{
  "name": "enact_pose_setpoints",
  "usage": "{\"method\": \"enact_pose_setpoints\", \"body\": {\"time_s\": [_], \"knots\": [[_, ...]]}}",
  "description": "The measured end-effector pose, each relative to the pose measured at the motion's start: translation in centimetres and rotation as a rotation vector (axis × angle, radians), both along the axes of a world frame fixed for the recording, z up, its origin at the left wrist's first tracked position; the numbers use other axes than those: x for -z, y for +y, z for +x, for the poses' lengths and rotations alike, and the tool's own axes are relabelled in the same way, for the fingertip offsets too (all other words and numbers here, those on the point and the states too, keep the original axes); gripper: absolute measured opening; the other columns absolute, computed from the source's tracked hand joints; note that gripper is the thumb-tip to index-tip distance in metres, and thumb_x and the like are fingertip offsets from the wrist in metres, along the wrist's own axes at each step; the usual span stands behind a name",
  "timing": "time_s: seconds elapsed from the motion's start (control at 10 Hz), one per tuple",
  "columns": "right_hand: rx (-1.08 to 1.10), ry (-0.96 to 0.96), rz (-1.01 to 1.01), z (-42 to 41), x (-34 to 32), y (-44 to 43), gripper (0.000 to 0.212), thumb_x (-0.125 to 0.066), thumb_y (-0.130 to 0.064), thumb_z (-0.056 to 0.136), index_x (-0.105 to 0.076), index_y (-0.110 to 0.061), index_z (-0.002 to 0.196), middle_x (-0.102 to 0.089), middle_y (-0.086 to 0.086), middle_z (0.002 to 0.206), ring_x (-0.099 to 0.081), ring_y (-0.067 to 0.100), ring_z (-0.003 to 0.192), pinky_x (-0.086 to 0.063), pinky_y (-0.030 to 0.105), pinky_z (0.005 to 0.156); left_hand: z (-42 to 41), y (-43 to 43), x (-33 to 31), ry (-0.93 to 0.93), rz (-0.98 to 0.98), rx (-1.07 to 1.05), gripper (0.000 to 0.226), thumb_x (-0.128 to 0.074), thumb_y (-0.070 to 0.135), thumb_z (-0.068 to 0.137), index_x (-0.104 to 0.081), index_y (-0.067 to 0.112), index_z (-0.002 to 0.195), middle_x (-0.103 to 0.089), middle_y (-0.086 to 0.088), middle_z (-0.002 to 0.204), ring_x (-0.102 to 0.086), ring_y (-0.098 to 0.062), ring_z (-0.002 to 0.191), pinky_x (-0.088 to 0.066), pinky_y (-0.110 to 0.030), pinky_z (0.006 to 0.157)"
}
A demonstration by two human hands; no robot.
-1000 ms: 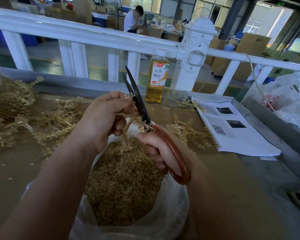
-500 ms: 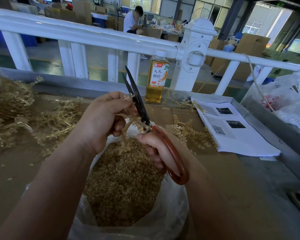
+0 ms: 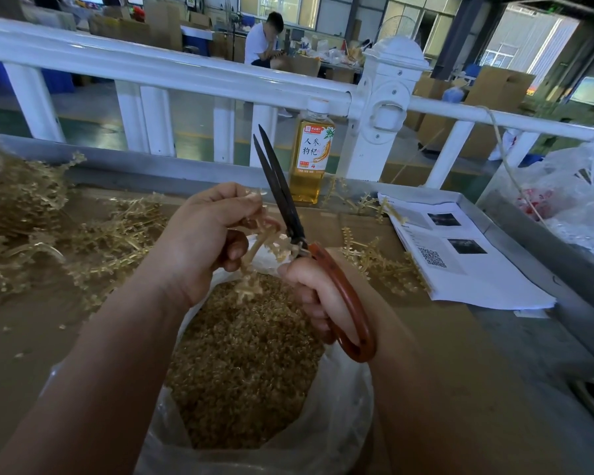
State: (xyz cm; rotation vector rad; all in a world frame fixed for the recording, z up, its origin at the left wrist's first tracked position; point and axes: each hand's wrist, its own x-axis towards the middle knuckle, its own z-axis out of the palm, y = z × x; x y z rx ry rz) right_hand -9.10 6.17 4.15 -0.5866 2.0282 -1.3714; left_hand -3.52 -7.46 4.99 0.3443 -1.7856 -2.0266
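Barely anything has shifted in the past second: the tips of the scissors [image 3: 283,193] have tipped slightly to the right, while both hands hold as before. Nearest the camera, a clear plastic bag [image 3: 343,423], its lower part cut off by the frame edge, holds a heap of small golden cut pieces [image 3: 240,365]. Above it, the left hand [image 3: 203,234] is clenched around a pale golden plastic sprig [image 3: 258,245], whose upper end is hidden inside the fist. The right hand [image 3: 319,296] grips the scissors' red-brown handle, fingers through the loop. The dark blades stand almost together, pointing up; whether they bite the sprig near the pivot is hard to make out. More sprigs [image 3: 21,197] are piled on the brown desk [image 3: 426,337] at left, with printed papers [image 3: 460,262] at right. Farther back, a bottle [image 3: 311,166] of amber drink stands before a white railing [image 3: 186,73]. Beyond it, a seated person [image 3: 259,42] is partly screened by cartons.
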Motion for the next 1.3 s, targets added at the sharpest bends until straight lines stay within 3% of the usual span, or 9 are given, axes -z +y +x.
{"method": "enact_pose_setpoints", "body": {"time_s": [0.1,0.2,0.4,0.5,0.7,0.9,1.0,1.2,1.3], "knots": [[0.033,-0.117,-0.073,0.1,-0.6,0.2,0.032,-0.040,-0.013,0.098,-0.040,-0.022,0.068,-0.043,-0.009,0.032,-0.037,0.000,0.024,-0.030,0.015,0.033,0.1,-0.7,0.2,-0.004,-0.025,-0.057,0.028,-0.050,0.015,0.091,-0.050,0.016,0.064,-0.070,-0.005,0.069,-0.033,-0.008,0.034,-0.027,-0.013,0.035],[0.052,-0.010,-0.042,-0.9,-0.1,0.4,0.033,-0.046,-0.014,0.094,-0.042,-0.017,0.062,-0.039,-0.009,0.029,-0.034,0.002,0.025,-0.029,0.017,0.036,0.1,-1.5,0.3,-0.003,-0.043,-0.121,0.032,-0.050,0.014,0.092,-0.049,0.018,0.060,-0.071,-0.008,0.072,-0.032,-0.009,0.033,-0.026,-0.012,0.034],[0.090,0.002,-0.173,-0.2,-0.2,0.6,0.028,-0.056,-0.038,0.090,-0.056,-0.015,0.074,-0.056,-0.002,0.049,-0.049,0.012,0.041,-0.043,0.024,0.044,0.0,-1.3,0.5,-0.033,-0.161,-0.087,0.030,-0.052,0.014,0.092,-0.053,0.017,0.061,-0.070,-0.009,0.074,-0.036,-0.008,0.033,-0.028,-0.014,0.035],[0.077,-0.003,-0.172,-0.1,-0.1,0.3,0.024,-0.061,-0.033,0.087,-0.057,-0.009,0.092,-0.065,0.003,0.065,-0.058,0.012,0.050,-0.051,0.025,0.051,-0.2,-0.5,0.7,-0.049,-0.245,-0.021,0.027,-0.053,0.015,0.091,-0.055,0.015,0.065,-0.069,-0.006,0.073,-0.038,-0.008,0.035,-0.029,-0.015,0.035],[0.088,0.056,-0.194,-0.3,-0.1,0.0,0.023,-0.068,-0.005,0.081,-0.047,-0.015,0.075,-0.061,0.006,0.067,-0.059,0.012,0.050,-0.053,0.023,0.051,-0.7,0.3,1.3,-0.082,-0.366,0.008,0.022,-0.054,0.021,0.091,-0.058,0.009,0.073,-0.066,-0.021,0.084,-0.042,-0.009,0.039,-0.032,-0.017,0.037],[0.211,0.170,-0.300,-1.1,0.7,0.0,0.030,-0.070,0.001,0.076,-0.048,-0.019,0.071,-0.059,-0.004,0.057,-0.062,0.015,0.054,-0.056,0.036,0.062,-0.6,0.4,1.3,-0.055,-0.297,-0.036,0.010,-0.063,0.019,0.085,-0.065,0.021,0.075,-0.062,0.011,0.061,-0.056,-0.003,0.051,-0.041,-0.016,0.042],[0.326,0.113,-0.433,-1.4,0.8,0.1,0.031,-0.065,0.006,0.078,-0.045,-0.017,0.072,-0.056,-0.001,0.061,-0.058,0.005,0.043,-0.052,0.019,0.048,-0.6,0.1,1.3,-0.052,-0.262,-0.144,0.010,-0.064,0.016,0.084,-0.064,0.019,0.075,-0.062,0.009,0.060,-0.052,-0.001,0.048,-0.041,-0.015,0.041],[0.514,0.144,-0.593,-2.2,0.9,0.5,0.032,-0.063,0.008,0.079,-0.044,-0.016,0.070,-0.055,-0.003,0.056,-0.058,0.009,0.047,-0.050,0.018,0.048,-0.1,0.1,0.9,-0.240,-0.245,0.033,0.038,-0.063,0.045,0.076,-0.062,0.011,0.059,-0.060,-0.003,0.048,-0.050,-0.011,0.037,-0.038,-0.017,0.036],[0.549,0.168,-0.627,-2.3,0.9,0.5,0.032,-0.066,0.004,0.080,-0.044,-0.017,0.069,-0.055,-0.003,0.054,-0.058,0.010,0.047,-0.050,0.017,0.048,-0.1,0.9,0.9,-0.367,-0.277,0.197,0.053,-0.063,0.059,0.050,-0.068,0.010,0.069,-0.069,-0.005,0.060,-0.061,-0.013,0.046,-0.044,-0.018,0.041]]}}
